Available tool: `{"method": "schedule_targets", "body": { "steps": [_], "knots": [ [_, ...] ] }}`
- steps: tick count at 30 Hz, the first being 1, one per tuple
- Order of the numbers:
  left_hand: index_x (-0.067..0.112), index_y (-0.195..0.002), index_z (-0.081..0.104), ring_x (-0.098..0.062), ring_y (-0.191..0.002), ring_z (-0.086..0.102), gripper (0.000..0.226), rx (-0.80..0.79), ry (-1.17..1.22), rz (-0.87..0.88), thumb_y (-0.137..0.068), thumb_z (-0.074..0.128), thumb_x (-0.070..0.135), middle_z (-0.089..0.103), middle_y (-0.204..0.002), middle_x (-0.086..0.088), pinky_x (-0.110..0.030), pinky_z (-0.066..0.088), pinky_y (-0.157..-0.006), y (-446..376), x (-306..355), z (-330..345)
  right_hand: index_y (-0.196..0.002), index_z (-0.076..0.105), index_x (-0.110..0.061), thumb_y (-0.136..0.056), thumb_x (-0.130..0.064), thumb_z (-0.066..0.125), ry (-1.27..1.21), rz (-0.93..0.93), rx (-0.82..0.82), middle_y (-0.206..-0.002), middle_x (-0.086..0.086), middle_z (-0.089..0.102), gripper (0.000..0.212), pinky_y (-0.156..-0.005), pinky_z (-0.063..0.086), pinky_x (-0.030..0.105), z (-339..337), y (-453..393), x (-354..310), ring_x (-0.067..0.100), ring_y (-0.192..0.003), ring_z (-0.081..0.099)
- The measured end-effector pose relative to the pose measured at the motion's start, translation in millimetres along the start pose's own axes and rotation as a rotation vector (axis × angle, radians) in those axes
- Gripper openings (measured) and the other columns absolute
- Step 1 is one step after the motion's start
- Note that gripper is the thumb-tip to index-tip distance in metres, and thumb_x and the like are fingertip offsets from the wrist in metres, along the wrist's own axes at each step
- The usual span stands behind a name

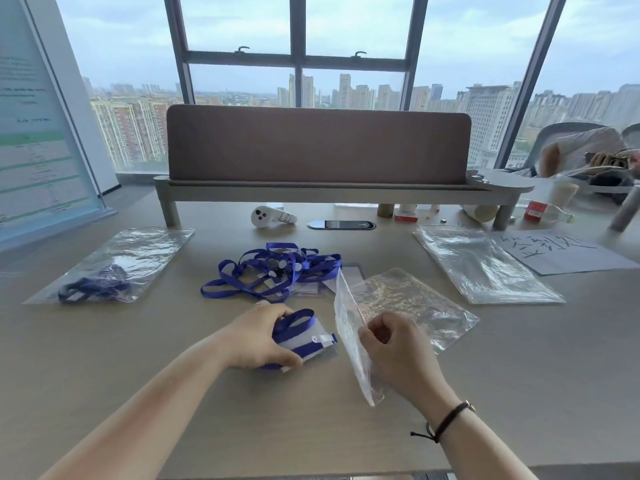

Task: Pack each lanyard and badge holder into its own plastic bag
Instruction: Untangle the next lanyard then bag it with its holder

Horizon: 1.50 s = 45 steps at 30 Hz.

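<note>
Nearest the camera, the right hand pinches the open edge of an empty plastic bag, holding it up on edge off the counter. At about nine o'clock from it, the left hand has its grip curled round a folded blue lanyard and badge holder, resting low on the counter just beside the bag's mouth. The strap looks soft and light and would likely spring loose, so it seems best held bundled against the stiffer holder. The thin film looks slippery and limp, so a hold near the mouth suits it. At twelve o'clock lies a tangled pile of lanyards; at ten o'clock, a packed bag; at two o'clock, spare bags.
</note>
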<state>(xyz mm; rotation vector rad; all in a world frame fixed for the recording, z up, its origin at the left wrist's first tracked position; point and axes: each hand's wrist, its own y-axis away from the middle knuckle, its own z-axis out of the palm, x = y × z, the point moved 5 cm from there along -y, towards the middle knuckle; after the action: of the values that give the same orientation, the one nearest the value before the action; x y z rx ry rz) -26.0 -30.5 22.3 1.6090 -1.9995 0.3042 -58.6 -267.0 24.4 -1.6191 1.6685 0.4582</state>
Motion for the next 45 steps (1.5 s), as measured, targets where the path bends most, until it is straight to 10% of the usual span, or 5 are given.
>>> {"method": "schedule_targets", "body": {
  "steps": [13, 30, 37, 42, 45],
  "knots": [
    [0.054, -0.103, 0.051, 0.02, -0.095, 0.058, 0.04, 0.064, 0.183, 0.125, -0.082, 0.079, 0.034, 0.064, -0.103, 0.028, -0.002, 0.046, -0.077, 30, 28, -42, -0.067, 0.058, -0.024, -0.082, -0.035, 0.061, 0.068, -0.033, -0.088, -0.066, -0.008, 0.061, 0.018, -0.055, 0.045, 0.028, 27, -9, -17, 0.01, -0.063, 0.056],
    [0.029, -0.136, 0.048, -0.01, -0.114, 0.057, 0.073, 0.101, 0.086, -0.039, -0.074, 0.082, 0.047, 0.057, -0.129, 0.011, -0.029, 0.047, -0.097, 6, 27, -12, -0.066, 0.062, -0.02, -0.086, -0.023, 0.068, -0.245, -0.086, -0.103, -0.054, -0.005, 0.059, 0.021, -0.054, 0.046, 0.03, 21, -7, -30, 0.008, -0.052, 0.053],
    [0.014, -0.106, 0.06, -0.008, -0.063, 0.063, 0.038, 0.078, 0.595, -0.112, -0.08, 0.084, 0.026, 0.069, -0.088, 0.002, -0.025, 0.042, -0.05, 2, 42, 7, -0.067, 0.062, -0.023, -0.085, -0.026, 0.069, -0.275, -0.104, -0.115, -0.055, -0.011, 0.06, 0.02, -0.051, 0.043, 0.027, 30, -5, -33, 0.005, -0.049, 0.048],
    [-0.01, -0.113, 0.068, -0.033, -0.097, 0.068, 0.024, -0.042, 0.965, -0.164, -0.092, 0.063, 0.0, 0.072, -0.111, -0.026, -0.046, 0.052, -0.099, -3, 31, 16, -0.068, 0.065, -0.019, -0.087, -0.02, 0.069, -0.374, -0.013, -0.075, -0.055, -0.004, 0.061, 0.019, -0.056, 0.051, 0.036, 23, -9, -25, 0.011, -0.051, 0.054],
    [-0.012, -0.11, 0.069, -0.028, -0.095, 0.069, 0.022, -0.073, 1.044, -0.178, -0.089, 0.064, -0.007, 0.073, -0.111, -0.023, -0.035, 0.059, -0.091, -6, 20, 21, -0.07, 0.065, -0.011, -0.088, -0.014, 0.068, -0.49, 0.05, -0.031, -0.054, 0.001, 0.06, 0.018, -0.05, 0.049, 0.036, 19, -11, -20, 0.016, -0.047, 0.054]
  ]
}}
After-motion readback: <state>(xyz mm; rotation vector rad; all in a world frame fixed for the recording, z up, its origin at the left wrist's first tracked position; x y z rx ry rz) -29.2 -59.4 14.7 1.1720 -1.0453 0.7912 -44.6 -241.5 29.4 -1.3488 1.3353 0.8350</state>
